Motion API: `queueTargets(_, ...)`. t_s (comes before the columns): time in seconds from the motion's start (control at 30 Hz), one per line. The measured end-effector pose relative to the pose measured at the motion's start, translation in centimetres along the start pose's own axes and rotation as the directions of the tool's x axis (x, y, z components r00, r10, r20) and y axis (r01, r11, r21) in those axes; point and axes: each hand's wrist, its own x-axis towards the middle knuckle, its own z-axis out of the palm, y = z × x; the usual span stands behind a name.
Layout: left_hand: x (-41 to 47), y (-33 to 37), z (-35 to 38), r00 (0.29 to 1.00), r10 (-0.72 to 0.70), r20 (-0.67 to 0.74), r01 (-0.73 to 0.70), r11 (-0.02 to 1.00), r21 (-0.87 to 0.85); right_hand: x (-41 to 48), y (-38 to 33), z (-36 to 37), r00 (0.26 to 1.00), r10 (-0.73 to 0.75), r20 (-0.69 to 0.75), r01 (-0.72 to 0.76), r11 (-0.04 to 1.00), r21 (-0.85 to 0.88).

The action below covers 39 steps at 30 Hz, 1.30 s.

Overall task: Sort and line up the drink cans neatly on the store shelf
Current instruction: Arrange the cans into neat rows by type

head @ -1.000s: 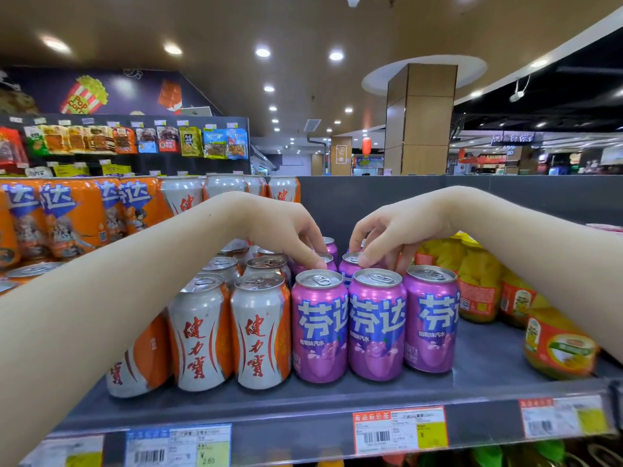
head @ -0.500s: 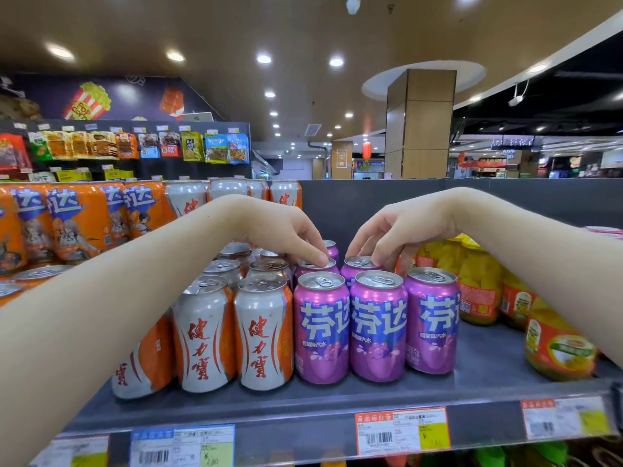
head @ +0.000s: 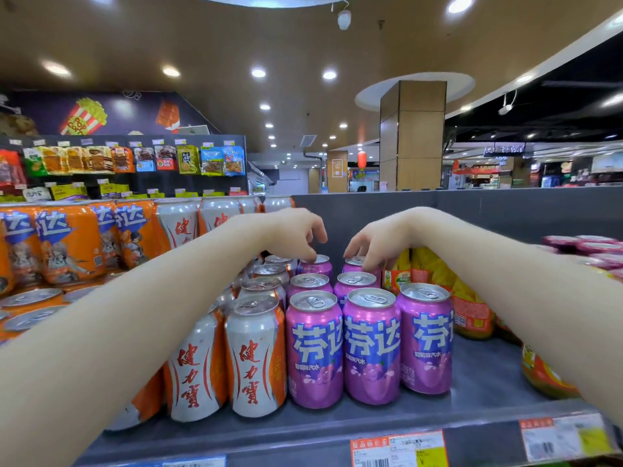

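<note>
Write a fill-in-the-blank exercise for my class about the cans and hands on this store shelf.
1. The front row holds ___ purple cans.
2. The silver-and-orange cans stand to the ___ of the purple ones.
3. The left hand and right hand touch the ___ of the rearmost purple cans.

Missing words: three; left; tops

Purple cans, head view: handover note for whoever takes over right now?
Left hand: fingertips on the rearmost purple can of the left column, no full grip.
Right hand: fingertips on the rearmost purple can of the middle column.
Front row of three purple cans stands flush, labels forward, beside the orange-and-white cans.
Left: square up the back cans; the right column seems to have only its front can.
</note>
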Motion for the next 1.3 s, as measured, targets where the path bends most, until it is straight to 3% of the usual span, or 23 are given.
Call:
queueTargets(0.2, 0.9, 0.7, 0.0, 0.987, -0.031, 0.157, 0.007, 0.989, 0.149, -0.4, 1.4, -0.5, 0.996, -0.053, 0.067, 0.048, 0.996, 0.075)
queueTargets(0.57, 3.2, 2.6, 1.2, 0.950, -0.104, 0.296, 0.013, 0.955, 0.295, -5.1, 4.8, -0.5, 0.993, -0.104, 0.058, 0.098, 0.990, 0.102)
queueTargets(0.73, 3.1, 3.4, 0.9, 0.937, -0.086, 0.339, 0.001, 0.970, 0.244, -5.5, 4.7, -0.1, 0.989, -0.128, 0.071, 0.109, 0.968, 0.227)
queueTargets(1.0, 3.0, 3.2, 0.5, 0.944, -0.072, 0.323, 0.021, 0.987, 0.158, -6.0, 4.7, -0.3, 0.964, -0.207, 0.169, 0.160, 0.953, 0.258)
queueTargets(1.13, 2.9, 2.9, -0.2, 0.951, -0.057, 0.303, 0.025, 0.994, 0.109, -6.0, 4.7, -0.5, 0.963, -0.187, 0.196, 0.119, 0.942, 0.314)
queueTargets(1.23, 3.1, 2.9, -0.6, 0.963, -0.036, 0.265, 0.015, 0.997, 0.080, -6.1, 4.7, -0.6, 0.983, -0.137, 0.125, 0.088, 0.937, 0.339)
queueTargets(1.3, 3.2, 3.2, -0.7, 0.968, -0.031, 0.250, 0.015, 0.998, 0.065, -6.0, 4.2, -0.6, 0.994, -0.109, -0.020, 0.110, 0.949, 0.297)
